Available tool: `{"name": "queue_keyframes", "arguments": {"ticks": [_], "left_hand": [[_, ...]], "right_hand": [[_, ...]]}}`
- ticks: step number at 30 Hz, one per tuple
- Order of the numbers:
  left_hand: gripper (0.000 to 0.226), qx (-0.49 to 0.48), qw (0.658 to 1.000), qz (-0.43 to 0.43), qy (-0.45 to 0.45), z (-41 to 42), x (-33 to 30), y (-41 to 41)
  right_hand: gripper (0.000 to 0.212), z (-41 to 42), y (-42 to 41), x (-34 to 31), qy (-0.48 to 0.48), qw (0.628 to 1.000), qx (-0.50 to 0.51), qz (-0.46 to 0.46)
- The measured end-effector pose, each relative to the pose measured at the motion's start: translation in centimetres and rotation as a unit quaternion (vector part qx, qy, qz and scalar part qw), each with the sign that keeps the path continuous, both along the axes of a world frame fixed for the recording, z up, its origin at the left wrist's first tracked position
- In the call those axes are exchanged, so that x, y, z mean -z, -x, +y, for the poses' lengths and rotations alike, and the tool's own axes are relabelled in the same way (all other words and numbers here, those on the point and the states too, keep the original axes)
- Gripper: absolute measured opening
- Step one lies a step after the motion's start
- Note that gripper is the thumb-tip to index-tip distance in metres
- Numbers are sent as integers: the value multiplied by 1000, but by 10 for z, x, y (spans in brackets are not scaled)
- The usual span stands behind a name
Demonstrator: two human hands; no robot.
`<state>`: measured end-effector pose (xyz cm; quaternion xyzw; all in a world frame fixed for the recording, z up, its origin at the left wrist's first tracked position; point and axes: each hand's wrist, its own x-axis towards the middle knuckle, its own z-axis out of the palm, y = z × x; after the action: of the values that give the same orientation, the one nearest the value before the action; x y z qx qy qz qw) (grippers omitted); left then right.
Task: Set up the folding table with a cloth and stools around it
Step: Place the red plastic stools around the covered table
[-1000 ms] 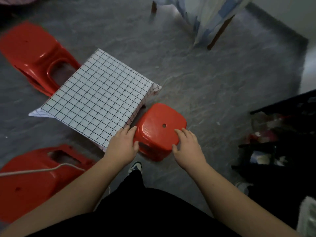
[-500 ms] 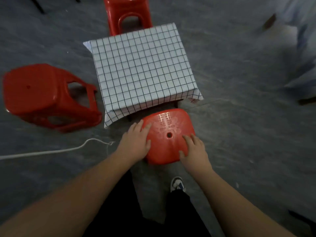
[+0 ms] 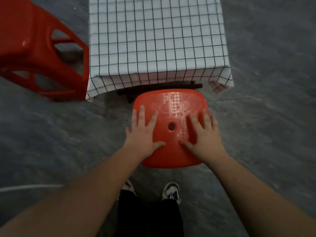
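Grey floor [image 3: 51, 134]; both hands flat on red stool [image 3: 172, 151] beside clothed table [image 3: 157, 40].

I think I am in a room at home. The floor [image 3: 51, 134] is grey and bare. A small table has a white checked cloth [image 3: 157, 40] on it, with red plastic stools [image 3: 39, 53] beside it.

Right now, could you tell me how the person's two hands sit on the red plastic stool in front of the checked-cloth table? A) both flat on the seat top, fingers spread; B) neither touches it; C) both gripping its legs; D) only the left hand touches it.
A: the left hand and right hand both lie flat on the red plastic stool, fingers spread.
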<state>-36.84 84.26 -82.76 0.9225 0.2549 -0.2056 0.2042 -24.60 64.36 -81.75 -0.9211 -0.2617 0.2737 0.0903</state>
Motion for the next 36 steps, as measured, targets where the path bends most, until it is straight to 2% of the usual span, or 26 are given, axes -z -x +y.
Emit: {"name": "queue_keyframes", "arguments": {"ticks": [8, 19, 27, 36], "left_hand": [[130, -13, 999, 32, -7, -12, 6, -6], [120, -34, 999, -1, -14, -26, 9, 9], [116, -4, 999, 3, -35, -50, 0, 52], [111, -26, 999, 15, -17, -73, 0, 90]], "right_hand": [[118, 6, -5, 14, 21, 999, -32, 9], [116, -1, 7, 19, -6, 1000, -14, -23], [116, -29, 50, 10, -9, 1000, -10, -20], [119, -44, 79, 8, 2, 999, -32, -14]]}}
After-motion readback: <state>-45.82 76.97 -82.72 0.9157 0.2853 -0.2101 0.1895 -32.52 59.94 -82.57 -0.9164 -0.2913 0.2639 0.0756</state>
